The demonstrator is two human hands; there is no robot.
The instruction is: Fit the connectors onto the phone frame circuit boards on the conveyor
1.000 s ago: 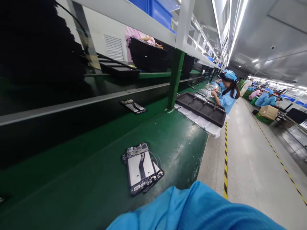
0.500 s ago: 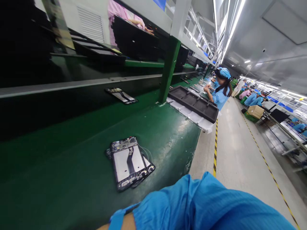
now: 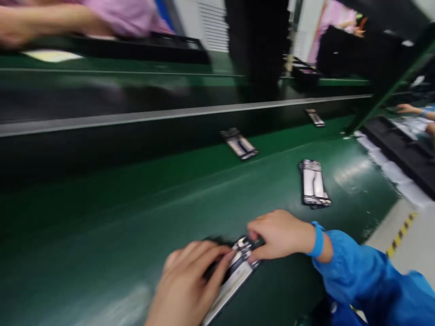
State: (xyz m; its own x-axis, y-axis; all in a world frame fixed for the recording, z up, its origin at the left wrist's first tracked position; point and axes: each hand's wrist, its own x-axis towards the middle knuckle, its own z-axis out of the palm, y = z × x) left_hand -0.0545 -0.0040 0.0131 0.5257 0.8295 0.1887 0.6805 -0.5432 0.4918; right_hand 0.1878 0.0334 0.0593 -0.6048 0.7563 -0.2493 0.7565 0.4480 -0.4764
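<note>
Both my hands rest on a phone frame, a dark chassis with a silver middle plate, lying on the green bench near its front edge. My left hand covers its near end with the fingers curled over it. My right hand, in a blue sleeve with a blue wrist strap, pinches the frame's far top corner. A second stack of phone frames lies further right on the bench. The picture is blurred by motion.
Two more phone frames lie on the dark conveyor strip behind the bench. Black trays sit at the right, by another person's hand. People in pink work across the line.
The view has swung left and down from the aisle to the bench. Both my hands have come into view and now grip a phone frame; before, only my blue sleeve showed.
</note>
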